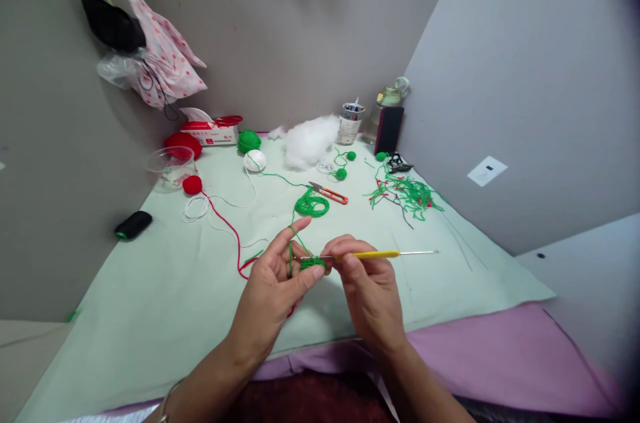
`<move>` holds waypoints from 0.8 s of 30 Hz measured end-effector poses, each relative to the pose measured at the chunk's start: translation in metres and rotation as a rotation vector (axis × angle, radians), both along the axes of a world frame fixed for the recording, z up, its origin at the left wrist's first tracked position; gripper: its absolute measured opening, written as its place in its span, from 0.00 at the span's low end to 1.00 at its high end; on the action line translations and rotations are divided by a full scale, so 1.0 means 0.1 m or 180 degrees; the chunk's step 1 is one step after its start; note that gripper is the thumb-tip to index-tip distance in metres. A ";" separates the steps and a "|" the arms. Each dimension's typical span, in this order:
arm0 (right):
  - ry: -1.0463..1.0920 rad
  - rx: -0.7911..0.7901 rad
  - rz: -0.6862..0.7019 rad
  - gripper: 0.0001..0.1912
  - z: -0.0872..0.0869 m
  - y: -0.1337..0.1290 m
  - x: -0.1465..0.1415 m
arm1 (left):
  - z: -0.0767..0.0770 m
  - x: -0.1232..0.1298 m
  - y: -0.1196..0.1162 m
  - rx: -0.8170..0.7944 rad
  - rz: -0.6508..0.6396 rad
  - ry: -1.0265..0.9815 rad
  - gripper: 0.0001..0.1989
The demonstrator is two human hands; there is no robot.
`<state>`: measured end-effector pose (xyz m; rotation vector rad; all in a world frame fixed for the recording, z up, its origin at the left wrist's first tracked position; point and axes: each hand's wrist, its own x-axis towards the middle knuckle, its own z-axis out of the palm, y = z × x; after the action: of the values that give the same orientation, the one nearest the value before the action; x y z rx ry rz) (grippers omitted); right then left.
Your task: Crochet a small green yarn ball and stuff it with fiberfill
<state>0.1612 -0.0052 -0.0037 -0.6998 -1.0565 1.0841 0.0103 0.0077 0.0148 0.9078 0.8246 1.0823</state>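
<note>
My left hand (270,286) pinches a small green crochet piece (313,264) between thumb and fingers. Green yarn (301,238) runs over its raised index finger. My right hand (370,286) grips a crochet hook with a yellow handle (377,254); one metal end points right, and the other reaches into the green piece. Just beyond the hands lie a coil of green yarn (313,205) and orange-handled thread snips (330,193). A red yarn strand (235,236) passes behind my left hand from a small red ball (192,185).
At the back are white stuffing (310,142), a green yarn ball (249,141), a white ball (255,160), a tissue box (213,133), a pen cup (351,122) and a phone (389,130). Tangled green scraps (413,196) lie right. A clear plastic tub (173,166) stands left, near a black case (133,225).
</note>
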 end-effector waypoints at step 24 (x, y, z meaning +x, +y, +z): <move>0.0168 -0.0091 -0.0135 0.08 0.08 -0.02 0.04 | 0.09 -0.03 -0.09 0.0159 0.0067 0.0252 0.34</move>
<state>0.1655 -0.0076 0.0040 -0.7097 -0.9787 1.0773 0.0069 -0.0008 0.0241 0.9909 0.8773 1.0950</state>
